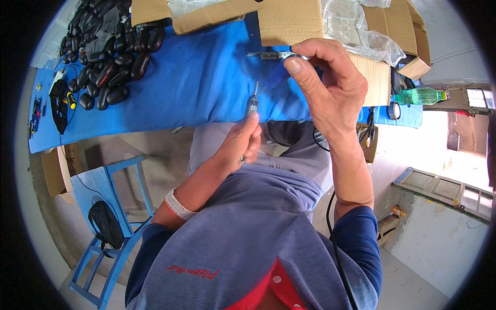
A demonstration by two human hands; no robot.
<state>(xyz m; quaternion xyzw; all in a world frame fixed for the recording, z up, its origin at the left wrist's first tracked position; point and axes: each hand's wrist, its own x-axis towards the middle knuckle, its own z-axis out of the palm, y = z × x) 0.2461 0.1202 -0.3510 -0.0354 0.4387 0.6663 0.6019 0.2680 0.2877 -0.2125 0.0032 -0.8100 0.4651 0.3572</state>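
A single head-worn fisheye camera is looking steeply down the person's chest, close to both raised hands (289, 103), facing a blue table (196, 77) ahead; edges are bending toward the round, dark rim.

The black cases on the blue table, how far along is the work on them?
Done: many black cases lie heaped on the blue table, though I cannot tell whether they are finished. In hand: the left hand holds a screwdriver; the right hand pinches a small metal part. Left: open cartons with plastic bags.
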